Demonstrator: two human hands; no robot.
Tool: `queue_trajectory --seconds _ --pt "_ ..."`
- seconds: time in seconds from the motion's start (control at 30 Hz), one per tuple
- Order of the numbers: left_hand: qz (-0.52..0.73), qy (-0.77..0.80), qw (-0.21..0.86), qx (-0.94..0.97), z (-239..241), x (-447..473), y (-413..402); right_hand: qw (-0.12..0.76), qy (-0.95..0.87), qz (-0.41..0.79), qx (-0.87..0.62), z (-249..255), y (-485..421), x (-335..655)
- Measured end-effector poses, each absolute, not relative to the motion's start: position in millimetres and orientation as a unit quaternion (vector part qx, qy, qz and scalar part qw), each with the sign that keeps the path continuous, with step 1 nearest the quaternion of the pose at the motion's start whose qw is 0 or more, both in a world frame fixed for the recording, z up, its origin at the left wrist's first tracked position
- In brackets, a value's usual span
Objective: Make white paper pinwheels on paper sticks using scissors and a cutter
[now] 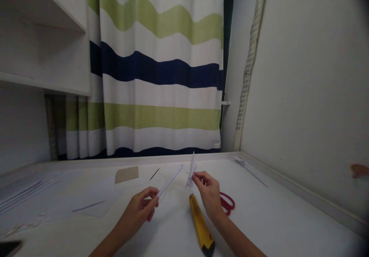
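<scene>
Head view: white desk, striped curtain behind
Left hand pinches a white stick; right hand pinches white paper.

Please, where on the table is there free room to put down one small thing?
The widest bare patch of white table lies between the red scissors handles and the right-side ledge. A smaller one separates the left hand from the yellow cutter. Crowded: the left side, with paper sheets, and around the right hand, near cutter and scissors.
</scene>
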State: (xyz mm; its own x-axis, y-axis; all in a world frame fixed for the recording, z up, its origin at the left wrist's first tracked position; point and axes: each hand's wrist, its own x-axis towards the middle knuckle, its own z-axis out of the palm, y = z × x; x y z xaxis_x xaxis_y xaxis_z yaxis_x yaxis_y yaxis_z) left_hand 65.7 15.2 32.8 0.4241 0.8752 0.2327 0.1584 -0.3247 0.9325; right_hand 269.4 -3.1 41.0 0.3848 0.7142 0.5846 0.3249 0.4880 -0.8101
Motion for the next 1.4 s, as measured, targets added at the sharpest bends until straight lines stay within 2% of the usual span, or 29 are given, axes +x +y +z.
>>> queue_trajectory --seconds 0.43,0.83,1.1,1.4 --pt "0.373 0.367 0.477 0.706 34 72 6 0.662 -0.541 0.149 -0.496 39 -2 267" --pt "0.379 0.353 0.443 0.732 27 72 9 0.653 -0.549 0.144 -0.502 39 -3 267" --pt "0.404 0.374 0.371 0.748 34 73 -3 0.655 -0.55 0.14 -0.499 39 -6 265" --pt "0.419 0.368 0.341 0.757 33 75 -5 0.697 -0.494 0.251 -0.455 35 -3 262"
